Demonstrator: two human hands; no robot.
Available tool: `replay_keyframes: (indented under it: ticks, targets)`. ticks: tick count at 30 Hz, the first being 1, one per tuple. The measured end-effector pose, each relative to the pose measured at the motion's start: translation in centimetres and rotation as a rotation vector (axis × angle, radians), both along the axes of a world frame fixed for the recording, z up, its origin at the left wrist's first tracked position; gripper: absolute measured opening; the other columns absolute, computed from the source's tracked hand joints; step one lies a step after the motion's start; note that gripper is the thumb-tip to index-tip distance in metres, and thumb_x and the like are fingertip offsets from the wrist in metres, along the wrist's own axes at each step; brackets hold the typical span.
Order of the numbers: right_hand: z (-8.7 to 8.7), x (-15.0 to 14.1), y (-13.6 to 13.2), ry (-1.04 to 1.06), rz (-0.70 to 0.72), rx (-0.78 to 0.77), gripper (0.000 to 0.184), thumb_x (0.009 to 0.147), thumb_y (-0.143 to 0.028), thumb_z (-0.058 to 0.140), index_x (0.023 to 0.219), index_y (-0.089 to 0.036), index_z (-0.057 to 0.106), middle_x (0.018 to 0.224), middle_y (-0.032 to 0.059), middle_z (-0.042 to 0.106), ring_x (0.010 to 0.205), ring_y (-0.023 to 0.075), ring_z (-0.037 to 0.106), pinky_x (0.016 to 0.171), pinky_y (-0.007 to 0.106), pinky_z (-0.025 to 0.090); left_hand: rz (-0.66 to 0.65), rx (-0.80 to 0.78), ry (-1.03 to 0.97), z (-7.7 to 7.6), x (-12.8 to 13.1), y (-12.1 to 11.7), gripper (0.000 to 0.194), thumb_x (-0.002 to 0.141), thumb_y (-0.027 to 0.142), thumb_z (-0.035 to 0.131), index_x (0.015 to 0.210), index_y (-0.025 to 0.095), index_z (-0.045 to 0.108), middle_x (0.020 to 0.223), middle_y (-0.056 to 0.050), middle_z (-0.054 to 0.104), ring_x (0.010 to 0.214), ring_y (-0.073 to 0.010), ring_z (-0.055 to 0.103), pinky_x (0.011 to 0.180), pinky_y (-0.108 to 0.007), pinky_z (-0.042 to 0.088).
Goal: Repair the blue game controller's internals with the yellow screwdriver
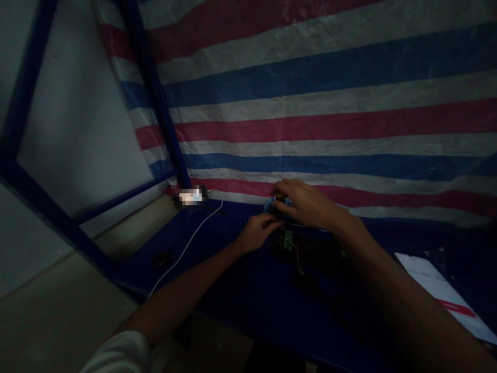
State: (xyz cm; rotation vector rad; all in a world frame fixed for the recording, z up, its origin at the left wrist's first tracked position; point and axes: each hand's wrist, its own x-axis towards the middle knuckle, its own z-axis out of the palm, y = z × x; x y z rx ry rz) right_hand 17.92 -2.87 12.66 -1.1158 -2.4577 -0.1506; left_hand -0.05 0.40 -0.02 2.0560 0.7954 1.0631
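Note:
Both hands meet over the far middle of a dark blue surface. My right hand [305, 204] curls from above around a small blue and dark part [268, 205], which its fingers mostly cover. My left hand [254, 233] is closed, its thumb and fingertips pressed together just below that part; what lies between them is too dark to make out. Right below the hands sits a small green circuit board [288, 240] on a black housing [318, 248]. A thin, pale wire [298, 254] runs from the board toward another dark piece [306, 282] nearer to me.
A blue metal frame [159, 109] rises at the left. Striped plastic sheeting [310, 124] hangs behind. A blurred, glowing device [190, 197] with a white cable [194, 233] lies at the far left corner. Near it is a round black object [162, 259]. Printed paper [438, 290] lies at right.

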Motion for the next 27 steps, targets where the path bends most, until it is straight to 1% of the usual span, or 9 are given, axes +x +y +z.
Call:
replay_keyframes:
  ticks: [3, 5, 8, 12, 16, 18, 20, 23, 27]
  targets:
    - [-0.26, -0.37, -0.13, -0.031, -0.19, 0.04, 0.03, 0.101, -0.046, 0.049, 0.105, -0.019, 0.061, 0.107, 0.0121, 0.069, 0.092, 0.0248, 0.064, 0.075, 0.035, 0.043, 0.047, -0.001, 0.007, -0.04, 0.16, -0.04, 0.024, 0.096, 0.037, 0.066, 0.091, 0.016, 0.077, 0.09, -0.004, 0.077, 0.077, -0.0167, 0.064, 0.071, -0.026, 0.044]
    - [-0.41, -0.55, -0.12, -0.056, -0.25, 0.039, 0.033, 0.102, -0.049, 0.049, 0.097, -0.02, 0.062, 0.1, 0.011, 0.07, 0.084, 0.0237, 0.064, 0.069, 0.034, 0.04, 0.077, 0.007, 0.015, -0.12, 0.24, -0.05, 0.022, 0.094, 0.036, 0.068, 0.091, 0.016, 0.076, 0.087, -0.003, 0.075, 0.071, -0.0147, 0.059, 0.067, -0.026, 0.041]
    - [-0.56, -0.53, 0.12, -0.037, -0.178, 0.015, 0.025, 0.101, -0.043, 0.053, 0.094, -0.02, 0.061, 0.098, 0.0099, 0.07, 0.087, 0.0234, 0.064, 0.072, 0.035, 0.041, 0.116, 0.0, 0.013, -0.29, 0.28, 0.03, 0.019, 0.092, 0.034, 0.07, 0.089, 0.016, 0.074, 0.083, -0.001, 0.072, 0.069, -0.0133, 0.057, 0.066, -0.025, 0.04]
    - [-0.56, -0.15, 0.41, 0.034, -0.015, -0.03, 0.013, 0.097, -0.029, 0.055, 0.104, -0.02, 0.059, 0.103, 0.0097, 0.069, 0.096, 0.0234, 0.061, 0.084, 0.036, 0.044, 0.138, -0.025, 0.001, -0.5, 0.1, 0.4, 0.021, 0.088, 0.036, 0.075, 0.089, 0.015, 0.072, 0.083, 0.0, 0.071, 0.07, -0.0135, 0.058, 0.066, -0.024, 0.04]
    - [-0.34, 0.07, 0.27, 0.081, 0.038, -0.099, 0.023, 0.09, -0.018, 0.054, 0.112, -0.02, 0.059, 0.107, 0.0093, 0.069, 0.101, 0.0238, 0.06, 0.089, 0.037, 0.045, 0.112, 0.004, 0.065, -0.38, -0.28, 0.62, 0.024, 0.092, 0.039, 0.07, 0.098, 0.016, 0.075, 0.091, -0.003, 0.074, 0.077, -0.016, 0.061, 0.069, -0.026, 0.043]
    - [-0.16, 0.06, 0.11, 0.095, 0.047, -0.113, 0.025, 0.087, -0.017, 0.054, 0.111, -0.02, 0.06, 0.106, 0.0085, 0.069, 0.101, 0.0236, 0.06, 0.088, 0.037, 0.046, 0.06, 0.033, 0.067, -0.2, -0.4, 0.53, 0.023, 0.096, 0.035, 0.065, 0.104, 0.017, 0.076, 0.099, -0.004, 0.076, 0.085, -0.0177, 0.065, 0.075, -0.027, 0.045]
    - [0.02, -0.01, -0.03, 0.098, 0.052, -0.126, 0.023, 0.086, -0.017, 0.055, 0.109, -0.021, 0.061, 0.103, 0.007, 0.07, 0.098, 0.0226, 0.062, 0.086, 0.036, 0.046, 0.014, 0.036, 0.047, -0.05, -0.43, 0.37, 0.021, 0.097, 0.031, 0.063, 0.104, 0.018, 0.077, 0.102, -0.005, 0.077, 0.091, -0.0189, 0.067, 0.08, -0.028, 0.047]
    - [0.12, -0.18, -0.17, 0.092, 0.006, -0.092, 0.021, 0.093, -0.029, 0.056, 0.111, -0.02, 0.062, 0.107, 0.0084, 0.071, 0.098, 0.0233, 0.065, 0.085, 0.036, 0.046, 0.023, 0.003, 0.031, -0.06, -0.34, 0.23, 0.02, 0.095, 0.032, 0.065, 0.097, 0.017, 0.078, 0.097, -0.005, 0.077, 0.087, -0.0184, 0.067, 0.078, -0.028, 0.048]
    - [-0.1, -0.58, -0.31, 0.023, -0.186, 0.013, 0.039, 0.098, -0.054, 0.053, 0.11, -0.018, 0.064, 0.112, 0.014, 0.071, 0.094, 0.0259, 0.066, 0.077, 0.037, 0.045, 0.09, -0.023, -0.001, -0.72, 0.0, 0.57, 0.019, 0.091, 0.035, 0.07, 0.091, 0.016, 0.074, 0.084, -0.002, 0.072, 0.074, -0.0152, 0.061, 0.069, -0.026, 0.045]
